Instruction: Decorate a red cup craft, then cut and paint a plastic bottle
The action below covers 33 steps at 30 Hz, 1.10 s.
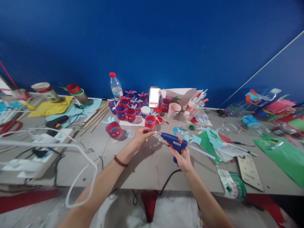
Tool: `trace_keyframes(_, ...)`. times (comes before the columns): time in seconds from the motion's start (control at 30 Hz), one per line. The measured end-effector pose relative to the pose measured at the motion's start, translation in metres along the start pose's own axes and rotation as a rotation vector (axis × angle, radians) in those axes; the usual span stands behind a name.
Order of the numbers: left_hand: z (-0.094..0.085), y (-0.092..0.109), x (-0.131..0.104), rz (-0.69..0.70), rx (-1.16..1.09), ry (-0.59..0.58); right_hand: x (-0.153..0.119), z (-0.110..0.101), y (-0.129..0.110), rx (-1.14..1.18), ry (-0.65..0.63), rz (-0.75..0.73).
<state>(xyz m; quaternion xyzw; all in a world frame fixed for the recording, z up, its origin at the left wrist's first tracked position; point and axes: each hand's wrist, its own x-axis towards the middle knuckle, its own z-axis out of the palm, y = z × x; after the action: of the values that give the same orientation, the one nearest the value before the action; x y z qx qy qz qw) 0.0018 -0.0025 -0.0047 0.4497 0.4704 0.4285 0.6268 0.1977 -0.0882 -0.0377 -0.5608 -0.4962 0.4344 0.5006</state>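
Observation:
My right hand (182, 158) grips a blue hot glue gun (174, 141) by its handle, nozzle pointing left. My left hand (142, 138) is closed in a pinch just beside the nozzle tip; what sits between its fingertips is too small to make out. Just behind that hand stands a red and purple paper cup ring (150, 121). To the left is another ring with eyes and a light blue paper crest (113, 129). Several similar rings (130, 114) cluster farther back. Blue paper scraps (194, 138) lie right of the glue gun.
A power strip (51, 155) with white cables occupies the left, near a black glue gun (57, 122). Wooden sticks (96, 117), a plastic bottle (116, 87) and a paper cup (174, 110) stand or lie behind. Green paper (280, 158) and a phone-like slab (250, 172) are at right.

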Motion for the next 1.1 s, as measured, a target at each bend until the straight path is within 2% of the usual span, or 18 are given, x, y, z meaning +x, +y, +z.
trace_keyframes(0.33,-0.0007,-0.0022,0.0013,0.003,0.015,-0.003,-0.0014,0.0025,-0.0072,0.021,0.011,-0.038)
trace_keyframes(0.57,0.0000,0.0016,-0.0005,0.007,0.001,-0.002,0.0019,-0.0016,-0.0048,0.026,-0.049,-0.007)
trace_keyframes(0.83,0.0005,0.0024,-0.0014,0.008,0.014,-0.013,0.0042,-0.0017,-0.0073,0.070,-0.007,-0.029)
trace_keyframes(1.1,0.0009,0.0030,-0.0020,0.002,0.007,-0.003,0.0055,0.0023,-0.0071,0.114,-0.035,-0.066)
